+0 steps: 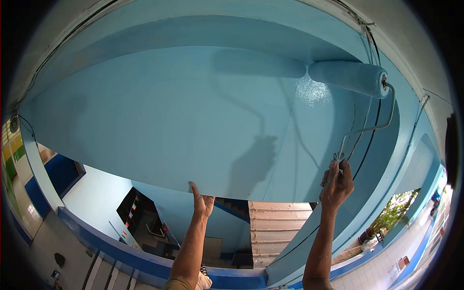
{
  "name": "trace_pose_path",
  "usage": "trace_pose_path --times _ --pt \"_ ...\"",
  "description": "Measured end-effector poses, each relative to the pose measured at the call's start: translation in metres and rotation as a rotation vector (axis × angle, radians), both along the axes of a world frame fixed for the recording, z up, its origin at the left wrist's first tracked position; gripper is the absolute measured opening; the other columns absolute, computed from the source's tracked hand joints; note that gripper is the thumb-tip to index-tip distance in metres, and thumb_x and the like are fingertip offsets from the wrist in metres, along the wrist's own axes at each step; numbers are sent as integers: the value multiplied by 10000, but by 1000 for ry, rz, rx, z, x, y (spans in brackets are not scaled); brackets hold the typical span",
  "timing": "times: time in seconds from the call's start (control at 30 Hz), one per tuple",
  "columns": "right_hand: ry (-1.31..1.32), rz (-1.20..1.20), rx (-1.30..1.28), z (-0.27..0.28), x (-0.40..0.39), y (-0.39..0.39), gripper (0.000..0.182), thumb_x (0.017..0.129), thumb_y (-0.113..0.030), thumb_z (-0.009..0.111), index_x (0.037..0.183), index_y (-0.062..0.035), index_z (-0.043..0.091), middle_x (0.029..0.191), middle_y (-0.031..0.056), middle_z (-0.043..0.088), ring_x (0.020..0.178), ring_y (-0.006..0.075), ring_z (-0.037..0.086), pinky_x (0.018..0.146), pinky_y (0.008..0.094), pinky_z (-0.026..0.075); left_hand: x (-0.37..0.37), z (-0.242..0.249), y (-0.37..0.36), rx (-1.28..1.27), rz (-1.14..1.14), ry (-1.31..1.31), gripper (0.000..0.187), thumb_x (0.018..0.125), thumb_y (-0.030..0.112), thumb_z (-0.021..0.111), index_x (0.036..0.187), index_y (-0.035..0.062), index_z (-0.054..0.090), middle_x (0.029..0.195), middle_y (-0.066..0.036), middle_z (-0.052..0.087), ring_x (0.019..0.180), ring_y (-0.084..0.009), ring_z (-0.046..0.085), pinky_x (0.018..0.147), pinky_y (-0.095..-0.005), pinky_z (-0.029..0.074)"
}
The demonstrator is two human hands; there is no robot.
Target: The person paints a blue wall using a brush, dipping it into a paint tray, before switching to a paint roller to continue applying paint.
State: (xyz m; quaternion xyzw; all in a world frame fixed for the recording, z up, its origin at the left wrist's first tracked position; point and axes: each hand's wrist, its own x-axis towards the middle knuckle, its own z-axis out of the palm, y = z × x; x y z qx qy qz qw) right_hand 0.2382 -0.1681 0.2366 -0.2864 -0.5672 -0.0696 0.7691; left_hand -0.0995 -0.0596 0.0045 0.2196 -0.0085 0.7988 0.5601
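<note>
My right hand (337,186) is wrapped round the handle of a paint roller, raised at the right. The roller's blue sleeve (350,77) is at the upper right, near the light blue wall panel (193,121), joined to the handle by a bent metal rod (369,129). A shiny wet-looking patch (313,92) shows beside the sleeve. Lower down, my left hand (203,203) rests at the panel's bottom edge, thumb up against its face; the other fingers are partly hidden behind the edge. Shadows of the roller and a hand fall on the panel.
Dark cables (372,130) hang at the right beside a blue pillar (386,169). Below runs a dark blue ledge (145,258). A doorway (137,217) and a floor (38,241) with a dark object lie lower left. Plants (394,210) stand lower right.
</note>
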Motion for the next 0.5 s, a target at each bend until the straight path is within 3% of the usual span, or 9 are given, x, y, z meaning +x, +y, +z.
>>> trace_pose_path --times 0.37,0.5 --pt "-83 86 -24 11 -45 -5 206 985 -112 637 1100 58 638 632 15 544 488 50 491 420 215 352 1 1 -1 -33 16 15 743 894 637 594 1441 161 429 1369 -19 554 1218 -179 575 963 -343 561" --pt "-177 85 3 18 -70 -11 229 953 -95 668 1098 80 645 696 57 571 552 78 544 471 257 410 1 0 1 -58 25 19 704 886 644 601 1384 159 488 1236 -1 630 1069 -155 637 833 -309 593"
